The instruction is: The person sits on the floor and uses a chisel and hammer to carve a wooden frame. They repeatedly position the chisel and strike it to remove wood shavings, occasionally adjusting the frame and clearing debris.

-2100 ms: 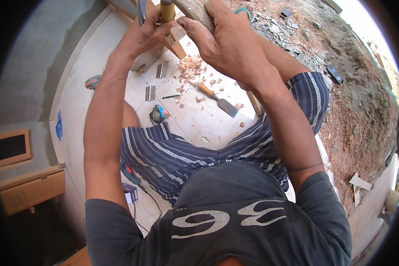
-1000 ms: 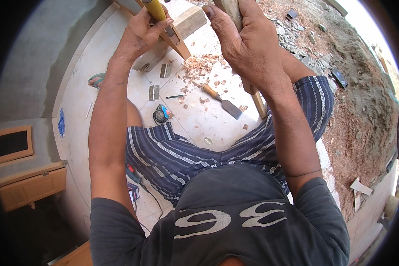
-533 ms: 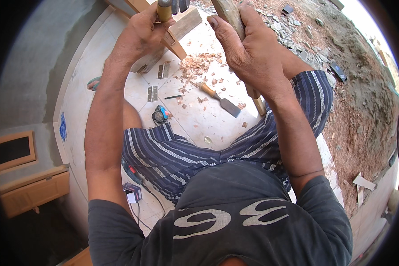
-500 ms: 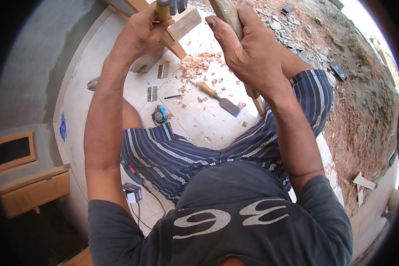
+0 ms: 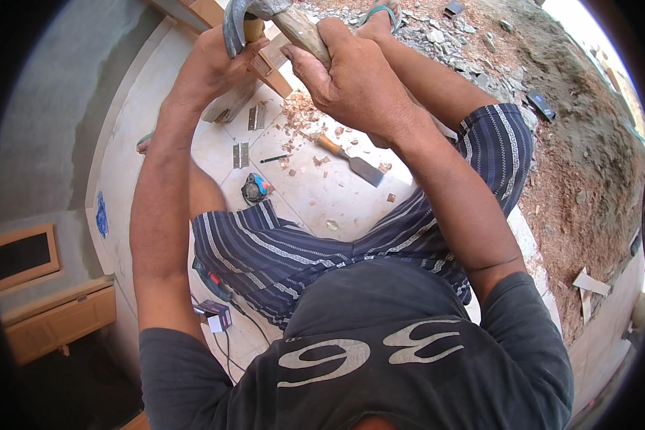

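Note:
At the top, my left hand (image 5: 211, 64) is closed around the short yellowish handle of an upright chisel (image 5: 253, 29); its blade is hidden below the fist. My right hand (image 5: 365, 86) grips the wooden handle of a claw hammer (image 5: 304, 34). The grey hammer head lies over the chisel's butt end, and its curved claw points toward me; whether they touch I cannot tell. Just beyond and below my left hand is a light-brown wooden piece (image 5: 271, 74). A second, wide-bladed chisel (image 5: 351, 161) with a wooden handle lies on the floor between my legs.
Wood chips (image 5: 301, 115) litter the tiled floor (image 5: 308, 197). Two metal hinges (image 5: 241, 155), a pencil (image 5: 275, 158) and a tape measure (image 5: 254, 188) lie near my left knee. A corded power tool (image 5: 211, 279) is beside my left thigh. Rubble and soil (image 5: 573, 179) spread at right.
My right hand has swung the hammer left and slightly down, bringing its head over the chisel handle. My left hand keeps its hold, shifted slightly left and down.

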Demonstrator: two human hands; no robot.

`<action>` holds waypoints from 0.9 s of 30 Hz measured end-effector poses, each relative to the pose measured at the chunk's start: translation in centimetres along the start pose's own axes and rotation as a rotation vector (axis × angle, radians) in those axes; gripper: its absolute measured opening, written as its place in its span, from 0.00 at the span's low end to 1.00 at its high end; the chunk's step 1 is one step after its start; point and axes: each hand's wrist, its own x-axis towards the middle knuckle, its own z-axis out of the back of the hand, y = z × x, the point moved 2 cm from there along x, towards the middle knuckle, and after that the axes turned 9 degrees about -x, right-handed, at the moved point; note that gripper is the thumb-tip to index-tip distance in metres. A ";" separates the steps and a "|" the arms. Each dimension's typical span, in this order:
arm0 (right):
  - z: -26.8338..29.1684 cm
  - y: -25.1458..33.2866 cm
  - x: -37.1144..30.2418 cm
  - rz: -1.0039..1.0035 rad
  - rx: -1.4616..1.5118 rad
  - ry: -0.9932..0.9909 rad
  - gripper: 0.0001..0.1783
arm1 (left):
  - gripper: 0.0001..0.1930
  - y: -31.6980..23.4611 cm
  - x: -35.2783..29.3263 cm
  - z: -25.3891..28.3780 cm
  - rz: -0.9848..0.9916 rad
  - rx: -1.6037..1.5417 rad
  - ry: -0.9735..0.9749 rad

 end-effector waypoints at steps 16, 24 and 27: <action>0.8 1.5 2.8 -0.064 0.168 0.080 0.23 | 0.14 1.4 1.2 0.8 0.221 -0.138 0.002; 1.2 2.9 3.7 0.012 0.063 -0.060 0.23 | 0.13 1.0 1.4 0.5 0.241 -0.176 0.020; 0.5 2.3 5.2 -0.009 -0.057 0.270 0.22 | 0.18 1.9 0.6 0.1 0.236 -0.103 -0.005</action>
